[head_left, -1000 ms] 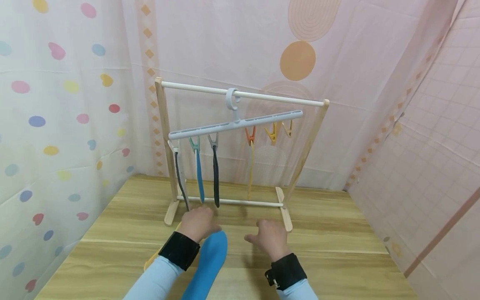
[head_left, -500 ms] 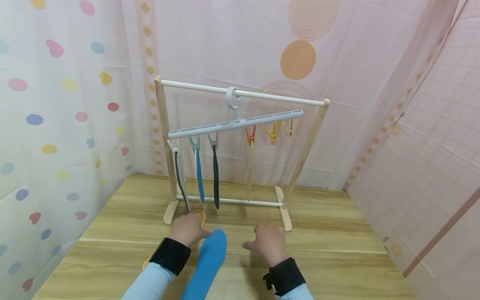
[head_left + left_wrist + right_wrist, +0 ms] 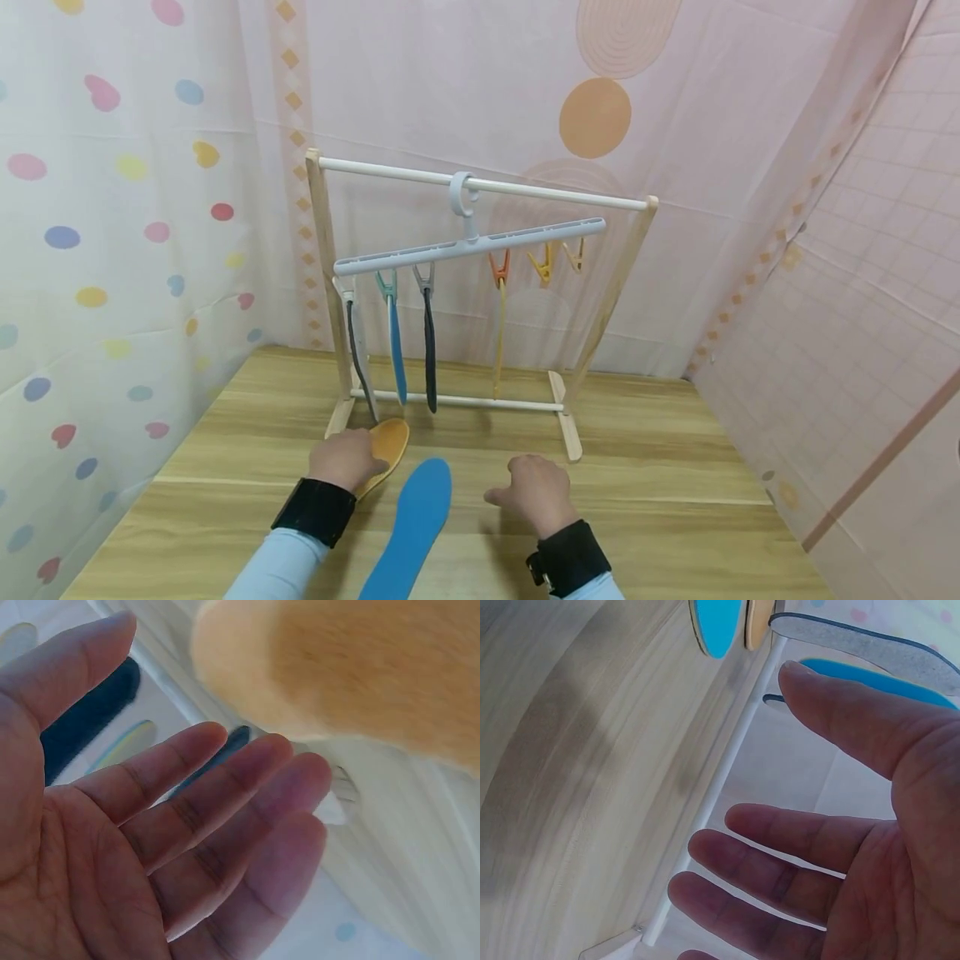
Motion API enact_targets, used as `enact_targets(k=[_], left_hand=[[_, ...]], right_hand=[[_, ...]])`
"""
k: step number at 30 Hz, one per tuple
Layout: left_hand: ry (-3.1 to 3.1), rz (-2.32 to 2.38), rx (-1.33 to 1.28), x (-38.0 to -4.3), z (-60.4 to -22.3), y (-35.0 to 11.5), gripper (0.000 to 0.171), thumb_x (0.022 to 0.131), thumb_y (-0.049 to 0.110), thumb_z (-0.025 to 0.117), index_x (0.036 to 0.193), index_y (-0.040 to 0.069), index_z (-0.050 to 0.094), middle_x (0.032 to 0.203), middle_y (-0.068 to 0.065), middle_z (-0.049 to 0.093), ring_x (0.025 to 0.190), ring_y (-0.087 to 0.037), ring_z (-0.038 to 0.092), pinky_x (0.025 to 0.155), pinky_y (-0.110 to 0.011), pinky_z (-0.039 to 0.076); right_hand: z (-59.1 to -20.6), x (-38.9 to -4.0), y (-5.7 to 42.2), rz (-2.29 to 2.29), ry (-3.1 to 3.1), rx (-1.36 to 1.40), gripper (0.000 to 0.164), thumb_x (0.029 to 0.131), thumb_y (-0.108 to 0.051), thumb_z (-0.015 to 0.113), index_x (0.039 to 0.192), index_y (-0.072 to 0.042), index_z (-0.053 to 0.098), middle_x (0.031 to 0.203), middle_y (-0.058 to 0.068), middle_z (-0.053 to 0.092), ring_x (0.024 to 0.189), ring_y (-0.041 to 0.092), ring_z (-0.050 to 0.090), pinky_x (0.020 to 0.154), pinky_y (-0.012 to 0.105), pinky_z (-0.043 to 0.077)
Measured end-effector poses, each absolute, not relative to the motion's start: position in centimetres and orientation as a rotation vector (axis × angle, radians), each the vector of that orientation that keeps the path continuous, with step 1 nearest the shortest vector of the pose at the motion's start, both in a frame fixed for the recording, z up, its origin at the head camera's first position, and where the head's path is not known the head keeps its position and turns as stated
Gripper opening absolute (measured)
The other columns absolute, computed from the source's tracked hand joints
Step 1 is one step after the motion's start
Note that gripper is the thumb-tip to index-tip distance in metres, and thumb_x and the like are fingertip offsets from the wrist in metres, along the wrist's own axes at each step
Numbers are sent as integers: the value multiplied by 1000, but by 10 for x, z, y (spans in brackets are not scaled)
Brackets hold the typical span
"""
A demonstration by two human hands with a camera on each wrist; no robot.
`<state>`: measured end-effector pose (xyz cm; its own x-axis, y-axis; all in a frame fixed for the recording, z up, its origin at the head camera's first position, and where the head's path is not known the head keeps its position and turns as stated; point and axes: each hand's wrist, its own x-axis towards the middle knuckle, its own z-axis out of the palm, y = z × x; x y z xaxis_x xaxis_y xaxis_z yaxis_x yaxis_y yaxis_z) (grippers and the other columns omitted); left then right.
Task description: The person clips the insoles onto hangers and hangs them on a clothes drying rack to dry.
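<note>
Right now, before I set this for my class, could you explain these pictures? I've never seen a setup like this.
There is no machine: a person works with two bare hands. The wide picture comes from a head camera looking forward and down; the two close-ups come from cameras on the left and right wrists.

On the wooden table lie a blue insole and an orange insole. Behind them stands a rack bearing a tilted hanger, with four hanging insoles clipped below it.

Neither hand grips anything: the left hand is by the orange insole, and the right hand is over the table.
</note>
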<state>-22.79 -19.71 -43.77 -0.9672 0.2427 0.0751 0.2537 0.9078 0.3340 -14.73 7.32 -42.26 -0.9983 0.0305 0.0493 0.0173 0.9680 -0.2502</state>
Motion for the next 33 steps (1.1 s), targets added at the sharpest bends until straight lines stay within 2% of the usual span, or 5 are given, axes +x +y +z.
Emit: enact_targets(k=[8,14,25,33], left_hand=[[-3083,-557,-303,-233,-445,-214,29,81,31,75,74,5,62,63,-6,51,57,-23,51,50,-36,41],[-3082,-555,-272,-236,-453,-222,29,80,30,71,65,9,58,63,-6,50,57,-22,50,49,-35,38],[-3125,-501,-234,-244,-460,-222,36,81,37,74,69,6,61,63,-7,51,58,-23,52,51,-36,42],[-3153,-504,-216,-248,-461,-217,45,81,44,76,77,1,65,66,-9,55,60,-24,55,54,-40,46]], right_hand=[[-424,-146,74,372,-3068,-35,45,75,-46,82,94,-5,74,78,4,64,61,16,52,53,35,44],[-426,-146,73,360,-3080,-40,46,75,-47,83,93,-6,73,77,4,63,62,17,53,54,35,44],[-425,-142,72,369,-3061,-31,51,75,-46,83,101,-3,75,86,10,71,64,20,61,53,36,48],[-426,-141,73,373,-3064,-40,50,75,-47,83,98,-3,75,80,7,68,60,17,56,52,35,45]])
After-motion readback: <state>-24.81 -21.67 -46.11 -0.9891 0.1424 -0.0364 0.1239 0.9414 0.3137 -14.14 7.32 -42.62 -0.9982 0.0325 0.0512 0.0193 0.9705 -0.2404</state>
